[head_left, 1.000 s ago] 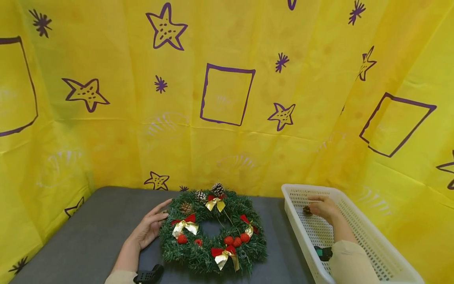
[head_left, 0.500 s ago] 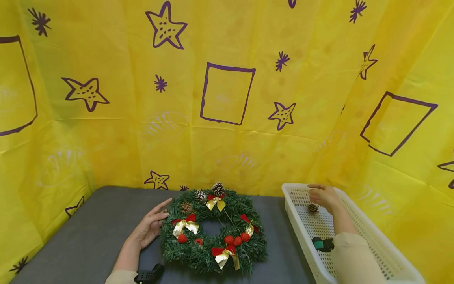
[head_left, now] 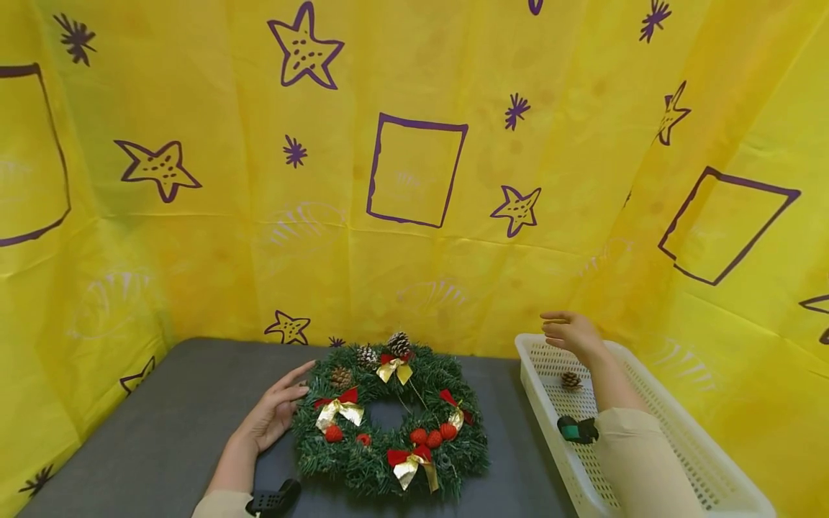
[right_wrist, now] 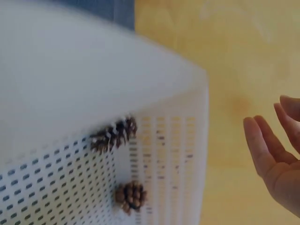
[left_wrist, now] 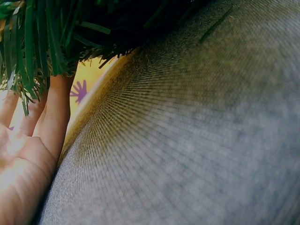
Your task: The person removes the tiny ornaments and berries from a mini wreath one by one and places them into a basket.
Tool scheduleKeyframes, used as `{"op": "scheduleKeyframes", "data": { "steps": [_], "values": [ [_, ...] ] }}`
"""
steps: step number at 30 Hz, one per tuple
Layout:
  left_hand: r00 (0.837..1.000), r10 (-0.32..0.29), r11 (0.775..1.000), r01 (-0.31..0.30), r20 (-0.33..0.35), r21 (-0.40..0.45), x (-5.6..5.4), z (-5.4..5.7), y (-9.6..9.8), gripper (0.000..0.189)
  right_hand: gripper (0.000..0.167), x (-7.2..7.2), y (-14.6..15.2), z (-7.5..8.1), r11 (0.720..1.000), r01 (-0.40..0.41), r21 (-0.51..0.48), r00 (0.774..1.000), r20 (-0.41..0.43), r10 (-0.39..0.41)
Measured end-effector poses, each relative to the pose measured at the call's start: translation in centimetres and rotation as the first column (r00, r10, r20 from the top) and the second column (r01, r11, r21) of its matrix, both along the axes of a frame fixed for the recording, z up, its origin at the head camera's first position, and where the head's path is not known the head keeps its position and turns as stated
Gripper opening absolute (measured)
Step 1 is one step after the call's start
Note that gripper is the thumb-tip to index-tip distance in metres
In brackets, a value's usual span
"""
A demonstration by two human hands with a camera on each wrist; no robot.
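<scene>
A green wreath (head_left: 317, 460) lies on the dark table, trimmed with red and gold bows (head_left: 341, 410), red berries (head_left: 433, 439) and several pine cones (head_left: 399, 344). Against its left edge rests my left hand (head_left: 275, 411), fingers extended; in the left wrist view, the fingertips go behind the wreath's needles (left_wrist: 37, 42). My right hand (head_left: 573, 334) is raised over the far end of a white perforated basket (head_left: 550, 446). The right wrist view shows its fingers loosely bent, with nothing between them. Two pine cones lie inside the basket, one rounder (right_wrist: 131, 196) and one longer (right_wrist: 115, 133).
A grey table (head_left: 162, 432) carries the wreath, with the basket at its right. Behind and on both sides hangs a yellow cloth (head_left: 414, 288) with purple stars and squares. Each wrist wears a dark strap device, such as the left one (head_left: 273, 500).
My right hand has risen from inside the basket and moved left to above its far rim. A pine cone near it now lies uncovered in the basket. The left hand stays put.
</scene>
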State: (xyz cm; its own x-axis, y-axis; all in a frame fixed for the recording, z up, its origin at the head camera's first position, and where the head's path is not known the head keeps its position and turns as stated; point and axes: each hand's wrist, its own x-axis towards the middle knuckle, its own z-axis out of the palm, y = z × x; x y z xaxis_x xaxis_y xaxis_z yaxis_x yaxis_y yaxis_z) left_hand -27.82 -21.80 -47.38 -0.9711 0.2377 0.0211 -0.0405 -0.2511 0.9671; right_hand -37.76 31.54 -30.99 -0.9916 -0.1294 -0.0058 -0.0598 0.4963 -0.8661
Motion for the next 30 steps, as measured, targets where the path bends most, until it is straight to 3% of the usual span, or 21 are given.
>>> {"op": "scheduleKeyframes", "data": {
  "steps": [20,30],
  "values": [
    [1.0,0.006,1.0,-0.007,-0.024,-0.03,0.0,-0.2,0.0,0.066,0.049,-0.7,-6.7,0.7,0.993,-0.12,-0.018,0.993,-0.019,0.12],
    [1.0,0.002,1.0,-0.003,-0.031,-0.023,0.1,-0.2,-0.1,0.065,0.047,-1.3,-10.3,-0.2,0.981,-0.191,-0.028,0.982,0.007,0.191]
  ]
}}
